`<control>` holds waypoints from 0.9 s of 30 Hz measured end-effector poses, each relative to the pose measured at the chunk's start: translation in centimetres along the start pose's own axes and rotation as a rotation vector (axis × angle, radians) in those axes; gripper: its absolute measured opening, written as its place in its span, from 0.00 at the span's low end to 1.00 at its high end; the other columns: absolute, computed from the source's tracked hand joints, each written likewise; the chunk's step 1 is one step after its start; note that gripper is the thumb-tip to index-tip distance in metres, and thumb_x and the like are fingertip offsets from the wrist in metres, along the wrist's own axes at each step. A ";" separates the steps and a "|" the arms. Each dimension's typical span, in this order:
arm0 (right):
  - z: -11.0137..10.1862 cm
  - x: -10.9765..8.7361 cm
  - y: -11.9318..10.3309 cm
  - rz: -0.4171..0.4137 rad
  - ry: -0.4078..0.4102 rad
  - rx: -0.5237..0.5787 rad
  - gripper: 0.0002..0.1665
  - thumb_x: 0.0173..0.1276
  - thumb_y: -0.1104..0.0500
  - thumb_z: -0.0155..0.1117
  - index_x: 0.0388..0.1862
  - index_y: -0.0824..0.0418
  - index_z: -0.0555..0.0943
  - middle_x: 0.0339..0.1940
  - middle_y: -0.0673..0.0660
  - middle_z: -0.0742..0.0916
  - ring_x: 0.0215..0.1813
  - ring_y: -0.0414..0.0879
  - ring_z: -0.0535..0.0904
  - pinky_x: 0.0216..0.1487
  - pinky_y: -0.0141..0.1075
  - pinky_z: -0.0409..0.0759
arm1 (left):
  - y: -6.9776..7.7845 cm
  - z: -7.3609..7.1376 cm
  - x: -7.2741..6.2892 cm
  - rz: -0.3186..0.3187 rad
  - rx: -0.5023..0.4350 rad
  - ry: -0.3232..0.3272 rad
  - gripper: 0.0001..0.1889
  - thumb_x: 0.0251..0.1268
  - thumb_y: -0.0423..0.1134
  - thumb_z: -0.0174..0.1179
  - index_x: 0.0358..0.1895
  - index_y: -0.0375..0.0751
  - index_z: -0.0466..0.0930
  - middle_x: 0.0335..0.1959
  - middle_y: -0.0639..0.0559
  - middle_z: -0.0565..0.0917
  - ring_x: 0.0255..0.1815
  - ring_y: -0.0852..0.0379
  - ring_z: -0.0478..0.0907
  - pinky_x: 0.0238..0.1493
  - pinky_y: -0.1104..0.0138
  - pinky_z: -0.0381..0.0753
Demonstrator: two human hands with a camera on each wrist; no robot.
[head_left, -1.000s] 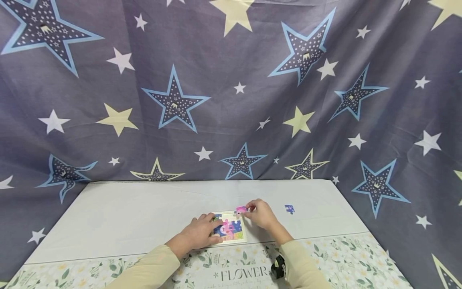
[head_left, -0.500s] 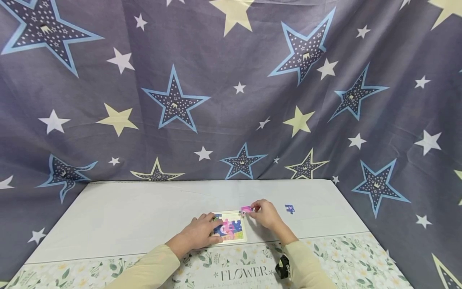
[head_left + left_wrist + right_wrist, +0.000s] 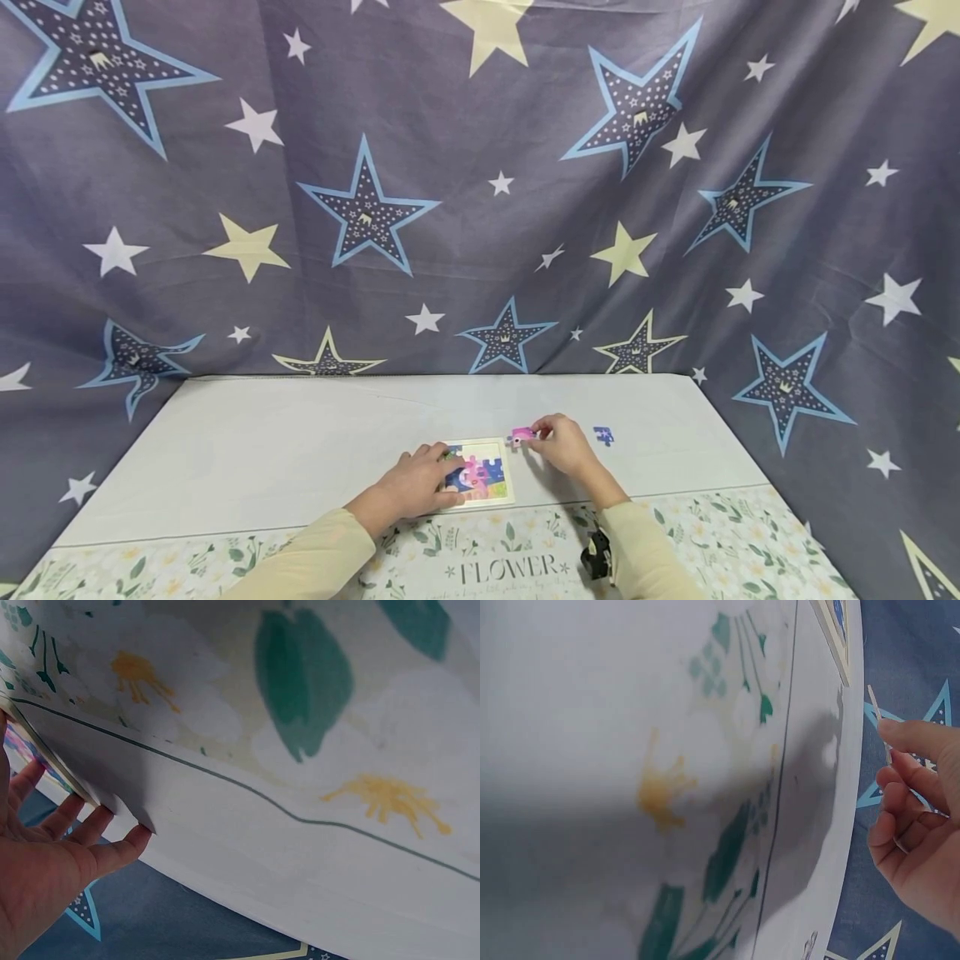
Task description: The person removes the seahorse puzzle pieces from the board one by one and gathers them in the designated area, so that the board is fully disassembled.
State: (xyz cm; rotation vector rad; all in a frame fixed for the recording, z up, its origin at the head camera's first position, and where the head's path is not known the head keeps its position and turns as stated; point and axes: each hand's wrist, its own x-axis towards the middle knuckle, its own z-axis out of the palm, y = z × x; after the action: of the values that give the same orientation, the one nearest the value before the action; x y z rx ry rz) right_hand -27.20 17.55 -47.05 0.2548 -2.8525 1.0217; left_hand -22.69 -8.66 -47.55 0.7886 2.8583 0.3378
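Observation:
A shallow puzzle frame (image 3: 511, 479) with a pale rim lies on the table, part filled with pink, blue and green jigsaw pieces. My left hand (image 3: 412, 483) rests across its left side, covering some pieces; the left wrist view shows fairly straight fingers (image 3: 94, 825) at the frame's edge. Just beyond the far right corner, my right hand (image 3: 564, 446) pinches a pink jigsaw piece (image 3: 521, 435) between thumb and fingers. Seen edge-on in the right wrist view, that piece (image 3: 875, 702) is held above the table.
A loose blue jigsaw piece (image 3: 603, 436) lies on the white table (image 3: 300, 450), right of my right hand. Along the near side runs a floral cloth band (image 3: 720, 533) with printed lettering. A star-patterned curtain (image 3: 420, 100) hangs behind the table.
My right hand has moved right, carrying the pink jigsaw piece from above the frame's far right corner to outside it. My left hand has stayed on the frame.

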 end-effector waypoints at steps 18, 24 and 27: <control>-0.9 -0.2 1.2 0.037 0.009 -0.009 0.11 0.55 0.59 0.71 0.35 0.62 0.83 0.30 0.55 0.81 0.31 0.43 0.72 0.31 0.33 0.71 | 0.1 0.0 0.0 -0.009 -0.002 -0.003 0.33 0.61 0.64 0.52 0.65 0.51 0.68 0.64 0.43 0.67 0.64 0.43 0.66 0.60 0.40 0.66; -1.2 -0.3 1.8 0.028 0.017 0.023 0.10 0.55 0.59 0.70 0.34 0.63 0.83 0.29 0.56 0.81 0.31 0.44 0.73 0.32 0.34 0.72 | 0.1 0.0 0.0 -0.009 0.001 -0.004 0.33 0.61 0.64 0.52 0.66 0.51 0.68 0.64 0.43 0.67 0.64 0.43 0.66 0.60 0.41 0.66; -1.4 -0.6 2.1 -0.015 0.032 0.043 0.11 0.55 0.58 0.70 0.33 0.64 0.83 0.28 0.56 0.80 0.30 0.44 0.72 0.30 0.33 0.71 | 0.2 -0.1 0.0 -0.006 0.002 -0.002 0.33 0.61 0.64 0.52 0.65 0.51 0.68 0.64 0.43 0.68 0.64 0.43 0.66 0.60 0.40 0.67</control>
State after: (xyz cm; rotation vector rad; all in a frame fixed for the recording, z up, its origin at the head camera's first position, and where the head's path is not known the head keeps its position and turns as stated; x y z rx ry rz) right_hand -26.97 20.15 -47.39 0.2598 -2.7980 1.0758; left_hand -22.59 -8.54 -47.45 0.7807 2.8592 0.3334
